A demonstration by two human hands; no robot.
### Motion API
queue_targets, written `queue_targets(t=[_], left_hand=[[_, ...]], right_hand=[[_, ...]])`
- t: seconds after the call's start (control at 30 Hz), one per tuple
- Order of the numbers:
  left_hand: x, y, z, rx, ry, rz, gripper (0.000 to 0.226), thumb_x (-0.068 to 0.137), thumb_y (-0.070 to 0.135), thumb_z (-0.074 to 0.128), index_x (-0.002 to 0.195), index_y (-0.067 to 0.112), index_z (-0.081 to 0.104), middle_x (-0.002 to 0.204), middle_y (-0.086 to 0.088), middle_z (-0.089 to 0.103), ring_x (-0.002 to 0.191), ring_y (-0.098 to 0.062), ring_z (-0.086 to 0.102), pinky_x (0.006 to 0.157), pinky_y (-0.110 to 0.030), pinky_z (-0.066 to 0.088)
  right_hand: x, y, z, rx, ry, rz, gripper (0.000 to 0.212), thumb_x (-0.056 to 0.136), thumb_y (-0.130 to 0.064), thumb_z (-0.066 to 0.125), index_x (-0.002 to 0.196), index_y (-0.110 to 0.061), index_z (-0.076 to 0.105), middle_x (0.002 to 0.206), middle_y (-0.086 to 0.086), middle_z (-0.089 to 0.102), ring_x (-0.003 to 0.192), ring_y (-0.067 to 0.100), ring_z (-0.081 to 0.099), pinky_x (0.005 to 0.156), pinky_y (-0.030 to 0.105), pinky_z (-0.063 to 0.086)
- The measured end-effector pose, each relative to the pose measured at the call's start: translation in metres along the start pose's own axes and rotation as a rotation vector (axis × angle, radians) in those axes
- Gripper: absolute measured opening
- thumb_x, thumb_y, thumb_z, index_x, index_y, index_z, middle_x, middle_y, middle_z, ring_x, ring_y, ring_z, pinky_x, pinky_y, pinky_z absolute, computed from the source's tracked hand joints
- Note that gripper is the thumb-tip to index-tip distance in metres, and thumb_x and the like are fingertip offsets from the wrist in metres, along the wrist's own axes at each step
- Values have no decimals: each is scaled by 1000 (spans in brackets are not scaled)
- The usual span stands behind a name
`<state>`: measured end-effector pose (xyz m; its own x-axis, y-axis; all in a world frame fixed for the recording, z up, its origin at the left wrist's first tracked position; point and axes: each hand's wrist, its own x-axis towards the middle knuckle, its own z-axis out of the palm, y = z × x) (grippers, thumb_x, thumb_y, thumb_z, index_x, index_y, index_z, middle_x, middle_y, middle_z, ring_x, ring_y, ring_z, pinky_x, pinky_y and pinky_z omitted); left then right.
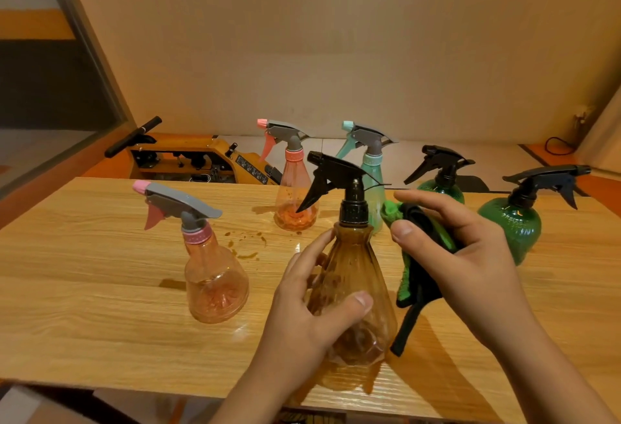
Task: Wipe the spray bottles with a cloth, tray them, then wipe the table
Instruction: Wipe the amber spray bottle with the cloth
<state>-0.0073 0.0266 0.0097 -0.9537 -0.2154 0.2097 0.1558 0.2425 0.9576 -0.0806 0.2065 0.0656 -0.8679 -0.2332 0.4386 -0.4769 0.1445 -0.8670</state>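
Left hand (312, 309) grips the body of an upright amber spray bottle (356, 275) at lower centre, by the wooden table (84, 306) edge. Right hand (470, 255) beside it clutches a green-and-black cloth (416, 275). Left stands a pink bottle (215, 275); behind, a second pink bottle (295, 198), a teal bottle (374, 174), a nearer green bottle (514, 225) and a farther green bottle (443, 185).
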Motion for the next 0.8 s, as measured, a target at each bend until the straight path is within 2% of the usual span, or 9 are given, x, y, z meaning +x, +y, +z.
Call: queue_targets(t=[0.07,0.17,0.23,0.37,0.5,0.57,0.63,0.7,0.8], left_hand=[[-3,1,-1,-12,-2,2,75,61,70,73,128,79,41,136,49,43,129,22,39,99,-11,39],[-8,1,-2,-35,-2,-29,78,61,69,76,131,74,43,140,35,49,130,3,51,106,-30,47],[-10,1,-1,-55,11,-59,79,59,71,78,129,75,43,141,30,51,130,-4,53,107,-37,49],[-13,0,-2,-84,41,-82,74,56,74,77,122,81,43,138,37,50,128,5,51,103,-26,47],[-16,0,-1,-115,4,-99,80,60,68,80,130,76,42,138,28,56,129,-4,57,110,-41,48],[-18,2,0,-164,-44,-93,78,62,61,81,129,76,44,132,24,64,121,-3,64,105,-36,52],[-20,4,0,-187,-67,-83,76,65,56,82,129,74,46,129,20,68,115,-2,67,95,-26,56],[-20,4,-2,-190,-44,-64,75,67,52,83,132,68,49,128,29,66,115,4,65,88,-13,53],[-15,5,-3,-166,-17,-26,75,70,46,81,136,58,50,124,46,58,114,16,59,86,-2,45]], right_hand=[[1,-1,1,-2,9,6,35,81,-39,73,116,-36,71,105,-18,73,102,5,68,81,18,55],[1,-3,2,-11,30,5,35,79,-41,73,114,-35,71,103,-18,72,99,4,69,78,16,54],[1,-5,3,-14,32,0,34,79,-40,74,112,-33,72,101,-18,72,97,4,69,75,16,54],[1,-6,5,-41,22,-25,33,80,-39,73,111,-33,72,102,-20,72,99,4,68,78,16,54],[3,-8,7,-48,53,-67,31,81,-39,73,112,-36,72,105,-22,72,103,2,67,81,16,54],[7,-10,7,-63,60,-90,31,82,-38,73,113,-36,71,106,-24,71,104,1,67,82,15,54],[12,-12,5,-114,32,-129,31,84,-38,73,115,-37,71,108,-26,71,106,-1,66,83,13,52],[16,-15,4,-178,7,-168,31,85,-39,73,116,-40,70,108,-26,71,108,-3,64,85,12,51],[23,-17,4,-281,2,-237,32,86,-42,71,117,-39,68,106,-24,69,107,-3,62,85,12,49]])
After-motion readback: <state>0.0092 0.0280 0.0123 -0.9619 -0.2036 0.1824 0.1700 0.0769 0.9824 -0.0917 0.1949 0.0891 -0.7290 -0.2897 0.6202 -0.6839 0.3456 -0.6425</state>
